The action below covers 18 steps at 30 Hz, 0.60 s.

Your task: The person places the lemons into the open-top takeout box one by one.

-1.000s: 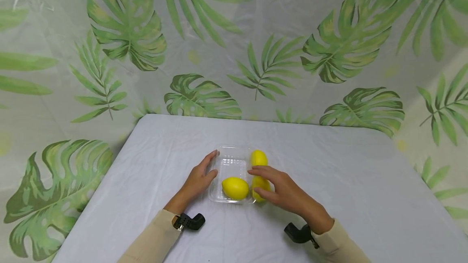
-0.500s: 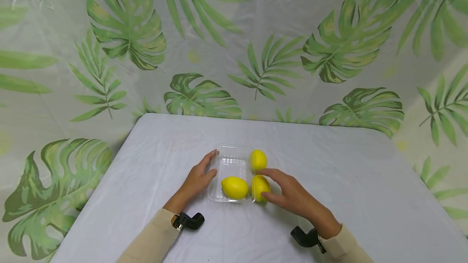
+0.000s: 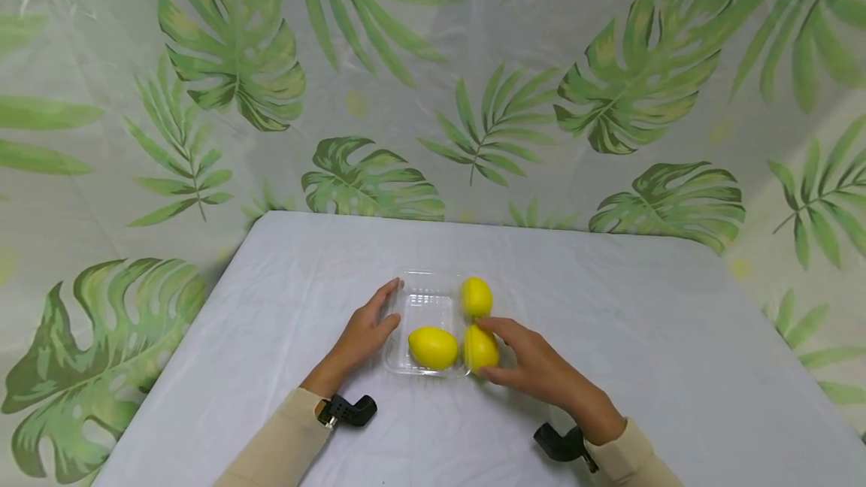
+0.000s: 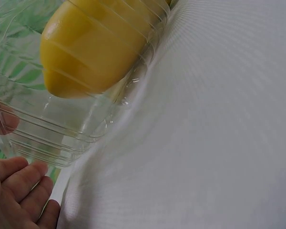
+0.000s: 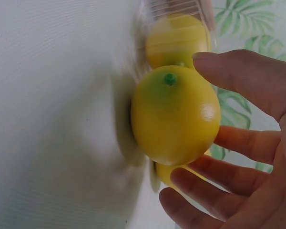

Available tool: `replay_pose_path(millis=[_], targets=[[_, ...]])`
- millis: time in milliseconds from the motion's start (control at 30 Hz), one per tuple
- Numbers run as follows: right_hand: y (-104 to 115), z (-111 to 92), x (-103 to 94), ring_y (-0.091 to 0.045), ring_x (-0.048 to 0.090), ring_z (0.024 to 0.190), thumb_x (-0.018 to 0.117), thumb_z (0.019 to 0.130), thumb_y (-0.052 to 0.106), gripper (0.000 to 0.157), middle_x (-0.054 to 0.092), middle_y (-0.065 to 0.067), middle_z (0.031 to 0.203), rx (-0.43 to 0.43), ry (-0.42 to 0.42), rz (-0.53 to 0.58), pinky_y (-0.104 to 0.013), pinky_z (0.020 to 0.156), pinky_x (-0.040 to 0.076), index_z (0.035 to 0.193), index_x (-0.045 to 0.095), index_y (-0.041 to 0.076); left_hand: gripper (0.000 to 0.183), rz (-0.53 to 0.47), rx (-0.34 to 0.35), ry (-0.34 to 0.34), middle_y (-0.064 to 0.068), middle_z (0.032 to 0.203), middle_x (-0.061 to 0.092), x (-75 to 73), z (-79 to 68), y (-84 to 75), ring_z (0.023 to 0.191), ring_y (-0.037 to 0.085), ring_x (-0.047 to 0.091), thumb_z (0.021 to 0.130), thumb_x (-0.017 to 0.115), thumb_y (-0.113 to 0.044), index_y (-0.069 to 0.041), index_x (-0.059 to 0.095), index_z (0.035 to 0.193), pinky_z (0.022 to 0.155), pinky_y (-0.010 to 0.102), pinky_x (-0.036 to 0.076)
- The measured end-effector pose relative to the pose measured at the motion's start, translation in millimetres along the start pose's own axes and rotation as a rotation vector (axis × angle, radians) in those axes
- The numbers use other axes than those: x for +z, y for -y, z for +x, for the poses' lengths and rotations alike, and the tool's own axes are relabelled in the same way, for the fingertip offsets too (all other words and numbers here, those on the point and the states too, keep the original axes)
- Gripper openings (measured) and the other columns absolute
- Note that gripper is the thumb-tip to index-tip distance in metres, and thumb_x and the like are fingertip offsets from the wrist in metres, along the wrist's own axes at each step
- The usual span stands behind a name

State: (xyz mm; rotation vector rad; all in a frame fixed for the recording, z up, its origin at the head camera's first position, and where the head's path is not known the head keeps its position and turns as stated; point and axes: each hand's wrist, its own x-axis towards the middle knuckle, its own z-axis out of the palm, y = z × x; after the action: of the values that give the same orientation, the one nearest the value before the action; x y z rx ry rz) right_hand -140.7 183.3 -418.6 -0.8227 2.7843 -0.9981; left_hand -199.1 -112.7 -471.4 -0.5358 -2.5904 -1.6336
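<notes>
A clear plastic container sits mid-table with one lemon inside at its near end. Along its right side lie two more lemons, a far one and a near one. My left hand rests at the container's left side, fingers fairly straight; in the left wrist view its fingertips are right at the ribbed plastic wall. Around the near right lemon, my right hand spreads thumb and fingers. The right wrist view shows this lemon's green stem end, with the thumb close above and relaxed fingers behind.
A white cloth covers the table. Behind it hangs a leaf-patterned sheet. Black wrist devices sit on both forearms, at the beige sleeves.
My right hand drew back slightly to the right from over the lemons, then spread its thumb and fingers around the near one. The left hand and container have stayed in place.
</notes>
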Motion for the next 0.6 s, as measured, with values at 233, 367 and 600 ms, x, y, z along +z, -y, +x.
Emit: replay_pose_path(millis=[233,367,600], targets=[[-1.4,0.7,2.5,-0.026,0.05,0.124,0.075,0.084,0.032,0.067,0.05,-0.008,0.14,0.009,0.031,0.044,-0.045,0.097,0.047,0.14,0.047,0.008,0.057,0.001,-0.001,-0.003,0.005,0.151,0.039,0.4,-0.2,0.1,0.142,0.024,0.029,0.095,0.052,-0.01,-0.011,0.034,0.15,0.115,0.045,0.023],[-2.1,1.9,4.3,-0.026,0.051,0.123,0.075,0.084,0.033,0.067,0.05,-0.008,0.14,0.014,0.04,0.058,-0.046,0.096,0.048,0.14,0.047,0.009,0.057,0.004,-0.016,0.001,0.002,0.151,0.04,1.5,0.7,2.4,0.142,0.021,0.029,0.095,0.052,-0.011,-0.013,0.034,0.15,0.115,0.043,0.023],[-1.5,5.1,7.2,-0.023,0.054,0.116,0.077,0.082,0.032,0.069,0.052,-0.009,0.136,0.009,0.015,0.036,-0.042,0.093,0.051,0.139,0.047,0.006,0.057,0.015,-0.007,-0.014,0.004,0.15,0.041,1.6,0.7,2.2,0.142,0.023,0.03,0.095,0.052,-0.011,-0.012,0.035,0.149,0.115,0.046,0.024]])
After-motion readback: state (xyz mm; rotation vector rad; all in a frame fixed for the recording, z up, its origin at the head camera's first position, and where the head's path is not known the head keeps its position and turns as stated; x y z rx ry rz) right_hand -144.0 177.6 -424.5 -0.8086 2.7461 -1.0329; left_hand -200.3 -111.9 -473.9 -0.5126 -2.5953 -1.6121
